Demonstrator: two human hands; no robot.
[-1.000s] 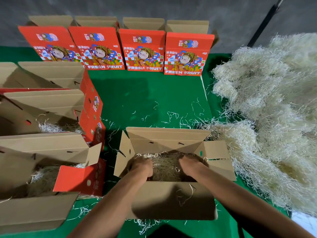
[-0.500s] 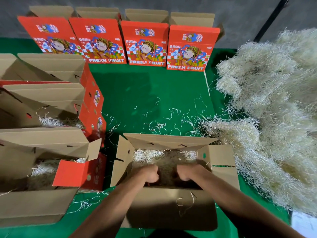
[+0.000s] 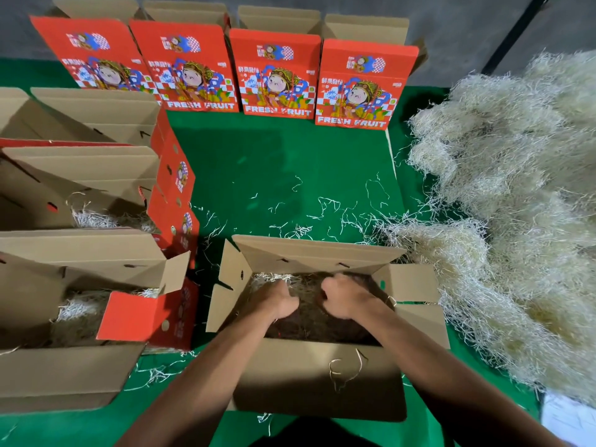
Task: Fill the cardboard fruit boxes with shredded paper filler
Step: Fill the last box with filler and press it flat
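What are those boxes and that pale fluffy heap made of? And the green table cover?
The open box looks like matte brown cardboard, printed red outside like the others. The heap seems to be thin, crinkled, off-white paper shreds. The green cover looks like soft, felt-like cloth, though that is uncertain.

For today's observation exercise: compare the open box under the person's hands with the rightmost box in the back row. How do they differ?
The box under the hands lies close to the person, showing plain brown flaps; the rightmost back-row box stands far off, its red printed "FRESH FRUIT" panel facing us. The near box holds shredded paper, with the left hand and right hand in it; the back box's inside is hidden. Both are cardboard with lids open.
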